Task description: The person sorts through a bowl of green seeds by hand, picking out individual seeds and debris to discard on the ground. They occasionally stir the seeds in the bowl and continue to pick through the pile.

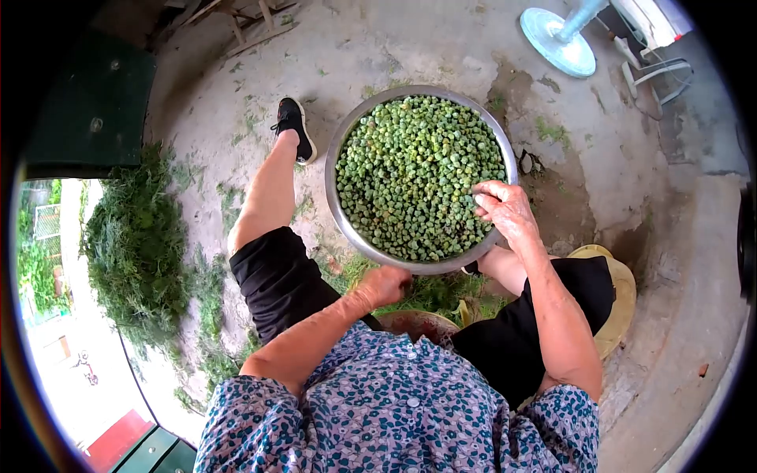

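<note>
A wide metal basin (341, 206) full of small round green fruits (418, 169) is in front of me, between my spread legs. At its near rim my left hand (384, 285) is closed, with the fingers wrapped against the edge and partly hidden. Over the right side of the fruits is my right hand (505, 209), its fingers and thumb pinched together. Whatever lies between those fingertips is too small to name.
Feathery green cuttings (136, 244) lie heaped at the left, with scraps strewn on the concrete floor (378, 47). A pale blue round stand base (557, 43) stands at the far right. Below the basin is a reddish container (418, 322); a yellow rounded object (623, 303) is by my right leg.
</note>
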Tool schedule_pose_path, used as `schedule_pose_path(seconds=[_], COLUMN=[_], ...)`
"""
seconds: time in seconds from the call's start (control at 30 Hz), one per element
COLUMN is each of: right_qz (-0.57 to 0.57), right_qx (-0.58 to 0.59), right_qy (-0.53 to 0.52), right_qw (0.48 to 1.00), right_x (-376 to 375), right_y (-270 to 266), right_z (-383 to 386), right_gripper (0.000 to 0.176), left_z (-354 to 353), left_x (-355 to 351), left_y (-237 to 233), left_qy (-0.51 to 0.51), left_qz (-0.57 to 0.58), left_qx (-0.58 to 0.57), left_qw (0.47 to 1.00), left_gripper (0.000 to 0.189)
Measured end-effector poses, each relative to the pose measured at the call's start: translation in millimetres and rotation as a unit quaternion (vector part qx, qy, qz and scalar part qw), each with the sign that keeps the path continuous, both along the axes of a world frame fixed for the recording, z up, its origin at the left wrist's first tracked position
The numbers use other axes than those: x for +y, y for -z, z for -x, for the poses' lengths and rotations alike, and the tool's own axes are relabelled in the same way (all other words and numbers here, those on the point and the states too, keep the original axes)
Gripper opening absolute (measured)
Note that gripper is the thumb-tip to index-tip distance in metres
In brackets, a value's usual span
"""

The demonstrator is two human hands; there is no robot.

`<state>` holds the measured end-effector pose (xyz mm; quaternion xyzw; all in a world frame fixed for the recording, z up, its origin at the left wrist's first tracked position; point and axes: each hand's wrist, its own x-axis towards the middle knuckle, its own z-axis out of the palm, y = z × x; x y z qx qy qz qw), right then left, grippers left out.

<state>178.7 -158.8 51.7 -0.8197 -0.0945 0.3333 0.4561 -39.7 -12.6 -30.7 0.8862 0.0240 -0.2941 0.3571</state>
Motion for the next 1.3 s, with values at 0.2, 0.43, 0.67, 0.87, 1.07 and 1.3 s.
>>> schedule_pose_path(seconds=[0.2, 0.43, 0.67, 0.87, 1.07, 1.3], right_qz=[0.005, -0.008, 0.048, 0.073, 0.150, 0.196], right_qx=[-0.023, 0.003, 0.027, 0.065, -0.073, -0.126], right_qy=[0.043, 0.073, 0.117, 0.009, 0.038, 0.033], right_qw=[0.999, 0.997, 0.992, 0.995, 0.985, 0.972], right_x=[-16.3, -10.2, 11.2, 41.1, 74.6, 97.1], right_y=[-15.0, -18.8, 12.6, 95.3, 134.5, 153.3], right_z=[3.5, 14.0, 25.6, 49.6, 41.0, 52.6], right_gripper=[0.015, 0.023, 0.025, 0.048, 0.064, 0.067], left_z=[-6.4, -47.4, -101.1, -146.5, -172.7, -186.6], left_x=[9.2, 100.3, 158.5, 170.6, 186.1, 190.5], left_y=[-36.2, -137.6, -186.5, -168.1, -145.8, -159.7], left_qy=[0.078, -0.292, -0.558, -0.596, -0.575, -0.539], left_qz=[-0.036, 0.134, 0.472, 0.499, 0.525, 0.537], left_qx=[-0.059, -0.289, -0.202, -0.153, -0.141, -0.162], left_qw=[0.995, 0.902, 0.652, 0.611, 0.612, 0.629], left_gripper=[0.024, 0.024, 0.020, 0.017, 0.018, 0.019])
